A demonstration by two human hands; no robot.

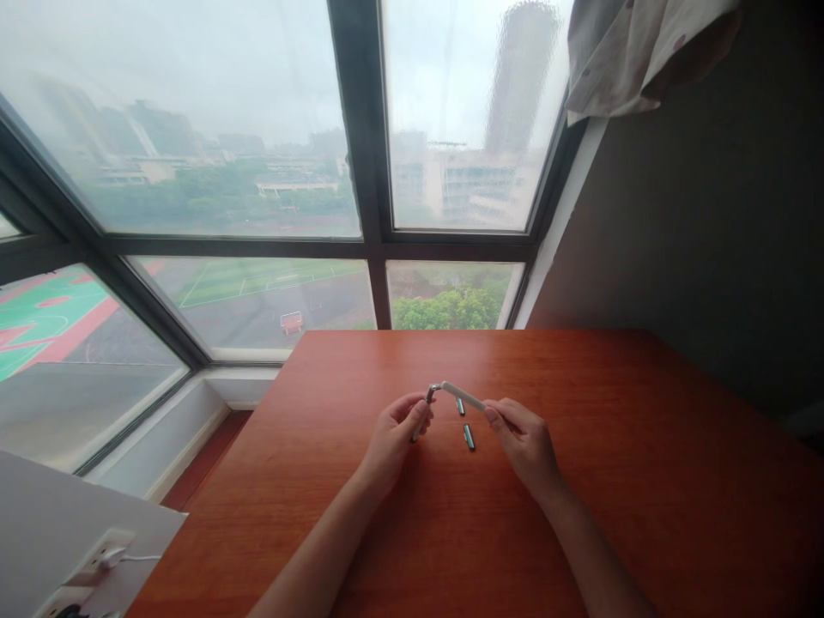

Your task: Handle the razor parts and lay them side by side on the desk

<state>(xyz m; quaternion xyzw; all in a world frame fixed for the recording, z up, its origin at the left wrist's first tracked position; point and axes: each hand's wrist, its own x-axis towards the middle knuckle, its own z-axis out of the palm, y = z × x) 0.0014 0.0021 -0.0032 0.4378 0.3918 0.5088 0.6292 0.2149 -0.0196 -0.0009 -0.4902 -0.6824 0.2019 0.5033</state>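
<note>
Both my hands are over the middle of a reddish wooden table [579,515]. My left hand [394,436] is closed in a pinch on a small dark metal piece [428,396] at the end of a slim white handle [464,396]. My right hand [524,439] is closed round the other end of that white handle, which slants up to the left. Two small teal and silver cartridges lie on the table between my hands: one [460,407] just under the handle, the other [469,437] a little nearer to me.
A large window [366,172] with dark frames stands beyond the table's far edge. A grey wall [708,215] borders the right side, with a pale cloth [637,51] hanging at top right. A white surface with a socket and cable [103,562] sits at the lower left.
</note>
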